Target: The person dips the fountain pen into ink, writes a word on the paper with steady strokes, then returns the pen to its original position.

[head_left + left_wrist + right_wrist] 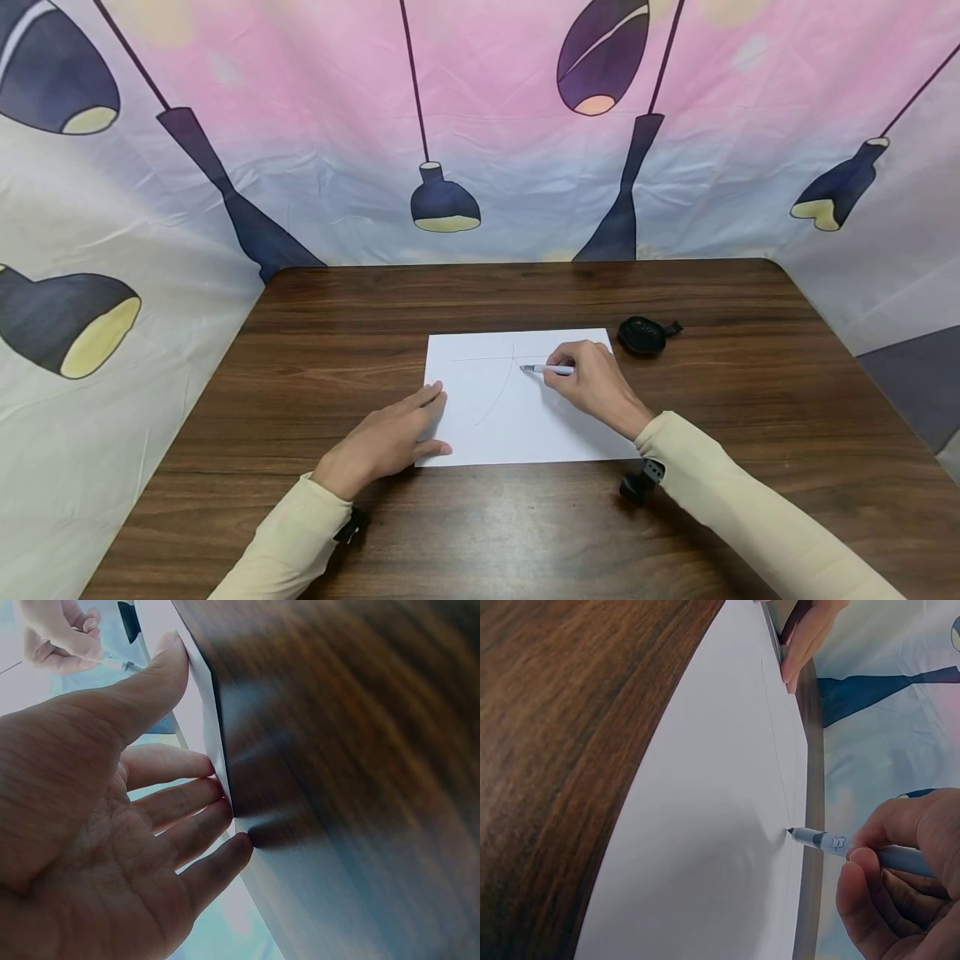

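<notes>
A white sheet of paper [480, 442] lies on the brown wooden table, with a thin horizontal line, a short upright stroke and a curve drawn on it. My right hand [592, 379] pinches a pale pen [821, 841] between thumb and fingers. The pen's dark tip is right at the paper, close to where the lines cross. At the sheet's left edge rests my left hand [390, 433], its fingers extended and its fingertips [241, 841] along the paper's border. In the left wrist view the thumb stands apart from the other fingers.
A small black dish-like object with a short tab [642, 335] sits just beyond the sheet's upper right corner. Behind the wooden table [360, 300] hangs a fabric backdrop [315, 167] printed with lamps. A dark device is strapped to each wrist.
</notes>
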The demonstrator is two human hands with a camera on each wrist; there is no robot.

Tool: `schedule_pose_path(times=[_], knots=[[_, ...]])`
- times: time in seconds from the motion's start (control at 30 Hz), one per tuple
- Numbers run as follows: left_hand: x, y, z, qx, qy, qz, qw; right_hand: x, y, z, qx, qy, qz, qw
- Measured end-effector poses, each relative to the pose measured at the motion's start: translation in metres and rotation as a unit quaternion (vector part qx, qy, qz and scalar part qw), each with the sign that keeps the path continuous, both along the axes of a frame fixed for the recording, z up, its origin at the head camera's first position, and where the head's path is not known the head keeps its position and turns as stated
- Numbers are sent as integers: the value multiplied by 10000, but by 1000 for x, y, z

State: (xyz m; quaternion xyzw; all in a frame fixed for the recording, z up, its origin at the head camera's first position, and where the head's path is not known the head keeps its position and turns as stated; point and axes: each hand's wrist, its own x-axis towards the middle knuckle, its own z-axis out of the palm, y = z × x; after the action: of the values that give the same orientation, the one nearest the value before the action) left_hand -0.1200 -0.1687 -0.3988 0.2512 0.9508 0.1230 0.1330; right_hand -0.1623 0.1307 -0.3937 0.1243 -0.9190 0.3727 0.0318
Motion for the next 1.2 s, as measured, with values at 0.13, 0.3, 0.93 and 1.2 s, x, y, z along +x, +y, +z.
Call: schedule_pose_path(times=[0.13, 0.3, 0.93, 1.2], knots=[[0, 0, 0, -4, -34, 6, 10000, 2, 1, 0, -22, -60, 13, 10000], [0, 0, -1, 4, -26, -6, 10000, 4, 4, 1, -62, -104, 7, 9999], [0, 0, 1, -4, -35, 31, 10000, 12, 11, 2, -37, -200, -41, 9998], [0, 1, 2, -21, -85, 37, 10000, 15, 15, 2, -105, -291, 12, 9995]])
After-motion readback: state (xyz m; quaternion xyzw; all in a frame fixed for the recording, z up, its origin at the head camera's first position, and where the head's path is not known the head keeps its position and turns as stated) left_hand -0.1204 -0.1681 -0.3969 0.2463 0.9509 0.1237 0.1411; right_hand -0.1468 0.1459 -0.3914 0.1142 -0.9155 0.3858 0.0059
